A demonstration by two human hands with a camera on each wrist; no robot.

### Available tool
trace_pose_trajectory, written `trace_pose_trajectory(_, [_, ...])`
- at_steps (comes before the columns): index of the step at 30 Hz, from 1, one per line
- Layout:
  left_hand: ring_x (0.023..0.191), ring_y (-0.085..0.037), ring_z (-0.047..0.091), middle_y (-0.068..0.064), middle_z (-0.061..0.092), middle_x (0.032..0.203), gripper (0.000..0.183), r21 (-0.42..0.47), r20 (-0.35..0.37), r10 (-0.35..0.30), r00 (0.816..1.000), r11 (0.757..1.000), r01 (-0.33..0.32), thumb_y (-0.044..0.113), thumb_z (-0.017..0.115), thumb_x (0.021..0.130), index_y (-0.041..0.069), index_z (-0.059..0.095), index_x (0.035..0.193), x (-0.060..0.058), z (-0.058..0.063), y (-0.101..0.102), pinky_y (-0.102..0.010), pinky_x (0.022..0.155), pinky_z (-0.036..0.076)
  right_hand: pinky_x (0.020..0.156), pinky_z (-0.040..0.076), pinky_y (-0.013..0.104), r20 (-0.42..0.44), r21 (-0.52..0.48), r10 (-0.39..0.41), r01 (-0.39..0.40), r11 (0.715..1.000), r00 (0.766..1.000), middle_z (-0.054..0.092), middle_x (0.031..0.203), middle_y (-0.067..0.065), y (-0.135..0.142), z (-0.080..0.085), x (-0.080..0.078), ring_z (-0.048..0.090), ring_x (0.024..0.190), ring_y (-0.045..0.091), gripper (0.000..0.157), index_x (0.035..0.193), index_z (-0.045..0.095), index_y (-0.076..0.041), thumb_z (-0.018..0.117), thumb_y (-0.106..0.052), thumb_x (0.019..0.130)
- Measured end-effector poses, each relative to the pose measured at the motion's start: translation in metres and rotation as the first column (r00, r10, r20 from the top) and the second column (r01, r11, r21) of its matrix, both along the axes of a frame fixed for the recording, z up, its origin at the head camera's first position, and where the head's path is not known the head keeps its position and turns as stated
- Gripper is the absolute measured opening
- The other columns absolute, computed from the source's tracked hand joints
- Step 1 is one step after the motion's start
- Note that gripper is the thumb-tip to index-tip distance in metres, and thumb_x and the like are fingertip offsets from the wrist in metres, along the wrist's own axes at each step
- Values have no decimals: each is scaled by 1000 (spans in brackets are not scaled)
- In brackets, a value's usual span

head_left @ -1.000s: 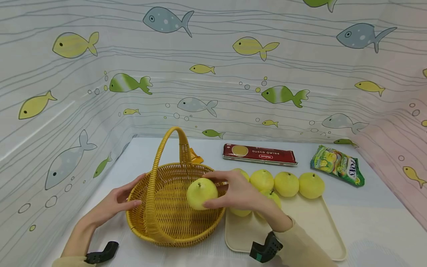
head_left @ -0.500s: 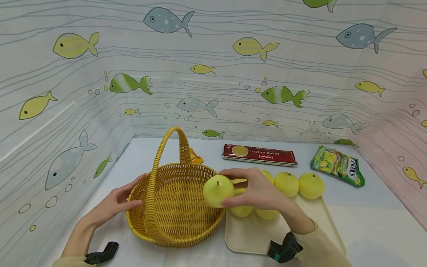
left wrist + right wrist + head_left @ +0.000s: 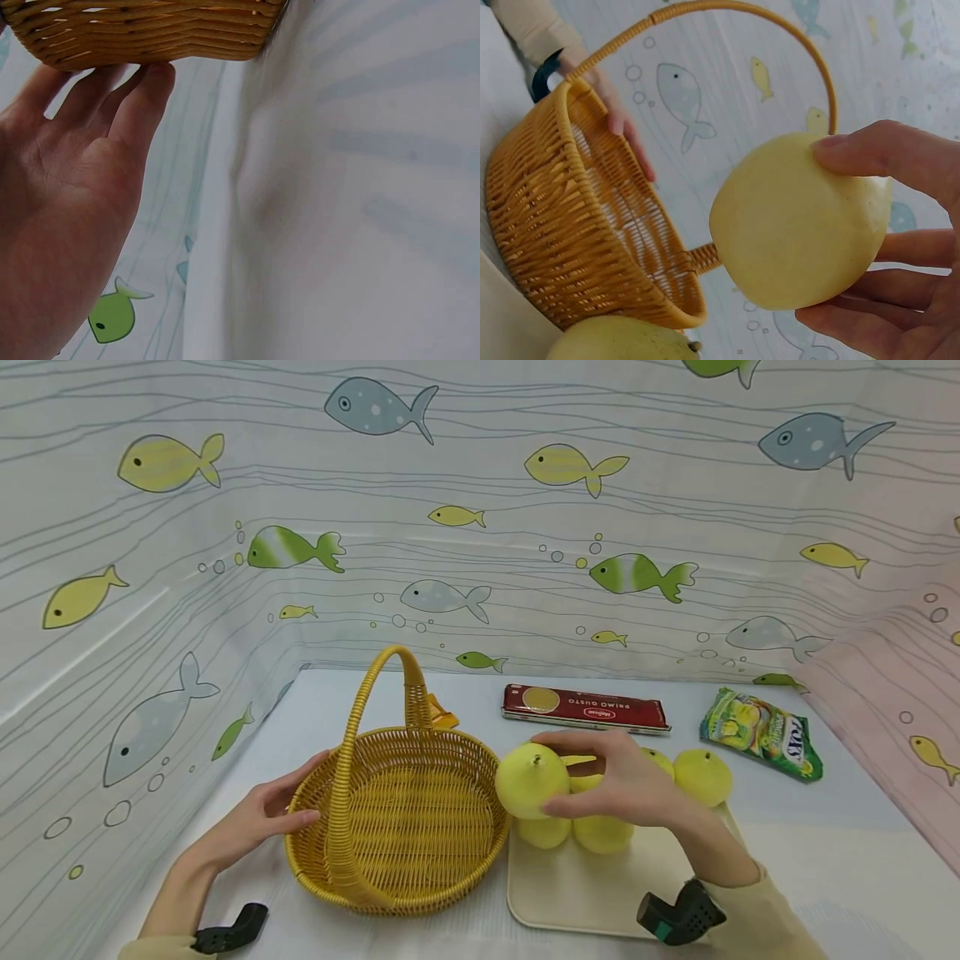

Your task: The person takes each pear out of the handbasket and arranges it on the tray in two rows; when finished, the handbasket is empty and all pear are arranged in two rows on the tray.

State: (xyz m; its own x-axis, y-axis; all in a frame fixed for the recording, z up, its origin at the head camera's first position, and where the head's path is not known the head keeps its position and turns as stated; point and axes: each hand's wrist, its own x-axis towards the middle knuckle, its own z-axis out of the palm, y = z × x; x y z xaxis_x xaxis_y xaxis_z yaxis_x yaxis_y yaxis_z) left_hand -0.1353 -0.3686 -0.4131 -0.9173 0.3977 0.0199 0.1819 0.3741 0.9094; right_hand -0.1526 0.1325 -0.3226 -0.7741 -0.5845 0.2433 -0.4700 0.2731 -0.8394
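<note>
In the head view my right hand [image 3: 626, 785] pinches a round yellow pear [image 3: 528, 781] between thumb and fingers. It is raised over the left side of the cream tray [image 3: 592, 906], just right of the wicker basket [image 3: 431, 903]. The right wrist view shows the held pear [image 3: 795, 225] in front of the basket handle [image 3: 772, 22]. My left hand [image 3: 273, 814] holds the basket's left side, thumb at the rim. Seen from the left wrist, its fingers [image 3: 124, 105] touch the outer weave. The basket's inside shows only bare weave. Several pears [image 3: 543, 832] sit on the tray, partly hidden.
A dark red Primo Gusto packet [image 3: 585, 707] lies behind the tray. At the back right is a green Fox's bag [image 3: 763, 733]. An orange wrapper [image 3: 442, 713] shows behind the basket. Fish-patterned sheeting [image 3: 442, 560] walls the back and sides.
My right hand has moved right, carrying the pear from above the basket's inside, past the right rim, to over the tray. The left hand and basket have stayed in place.
</note>
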Motion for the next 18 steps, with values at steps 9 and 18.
trace_pose_trajectory(9, [139,14,30,-2,19,167,75,-6,-5,2,1000,1000,-2,4,60,98,24,24,161,0,1,0,-8,103,35,88,59,29,1,9,-61,61,998,998,66,129,2,27,4,-1,67,109,17,60,134,64,-15,86,-19,78])
trace_pose_trajectory(18, [139,15,29,-1,17,168,75,-3,10,-1,1000,1000,1,5,59,98,26,23,161,-1,0,0,-8,104,33,85,59,28,-15,39,-122,122,992,992,66,129,3,51,6,-3,69,107,13,61,136,62,-16,85,-16,80])
